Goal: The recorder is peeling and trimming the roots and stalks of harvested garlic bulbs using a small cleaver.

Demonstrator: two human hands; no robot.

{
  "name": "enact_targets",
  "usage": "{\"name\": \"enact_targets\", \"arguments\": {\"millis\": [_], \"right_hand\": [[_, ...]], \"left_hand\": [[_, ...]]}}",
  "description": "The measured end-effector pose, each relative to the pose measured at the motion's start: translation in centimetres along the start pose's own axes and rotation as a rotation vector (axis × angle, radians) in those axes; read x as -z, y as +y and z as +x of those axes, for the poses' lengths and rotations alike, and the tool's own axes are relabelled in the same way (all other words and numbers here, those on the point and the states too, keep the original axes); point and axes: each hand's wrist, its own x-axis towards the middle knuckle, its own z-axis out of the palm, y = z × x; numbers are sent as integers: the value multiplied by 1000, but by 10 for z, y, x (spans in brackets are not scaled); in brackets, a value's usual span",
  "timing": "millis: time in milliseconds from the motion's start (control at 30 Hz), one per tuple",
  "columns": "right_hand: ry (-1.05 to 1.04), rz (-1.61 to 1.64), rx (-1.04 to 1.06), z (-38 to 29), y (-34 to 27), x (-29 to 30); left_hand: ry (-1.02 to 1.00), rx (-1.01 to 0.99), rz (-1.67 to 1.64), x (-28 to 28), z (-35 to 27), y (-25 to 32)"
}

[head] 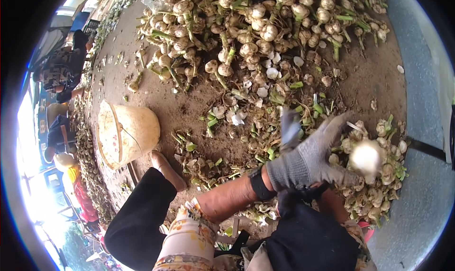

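My left hand (pixel 312 161), in a grey knit glove, is spread out with its fingers apart. Just right of its fingertips is a blurred, pale garlic bulb (pixel 366 159), over a pile of garlic bulbs (pixel 387 171). My right hand (pixel 289 145) is mostly hidden beneath the left one. A blurred blue-grey shape rises there, and I cannot tell whether it is glove or tool. In front lies a large heap of garlic bulbs with stalks and roots (pixel 249 25). Cut green stalk pieces (pixel 212 122) and pale peelings (pixel 237 119) litter the soil around my hands.
A dirty white plastic bucket (pixel 142 132) with a wire handle stands at the left, beside my shoe (pixel 167 171). A grey-blue sheet surface (pixel 423 104) borders the right side. Other people (pixel 58 70) are at the far left, near a long row of garlic (pixel 87 153).
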Motion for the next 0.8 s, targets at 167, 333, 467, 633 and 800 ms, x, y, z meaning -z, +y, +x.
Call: {"name": "enact_targets", "arguments": {"millis": [167, 333, 467, 633, 800], "right_hand": [[287, 247, -437, 23, -66, 28], [345, 33, -279, 4, -32, 23], [211, 396, -555, 15, -43, -14], [27, 197, -327, 45, -71, -38], [34, -944, 407, 78, -147, -58]], "left_hand": [[541, 749, 168, 160, -12, -120], [333, 919, 418, 256, -36, -202], [346, 787, 513, 265, -83, -226], [475, 674, 130, 204, -87, -185], [370, 521, -23, 158, -94, -121]]}}
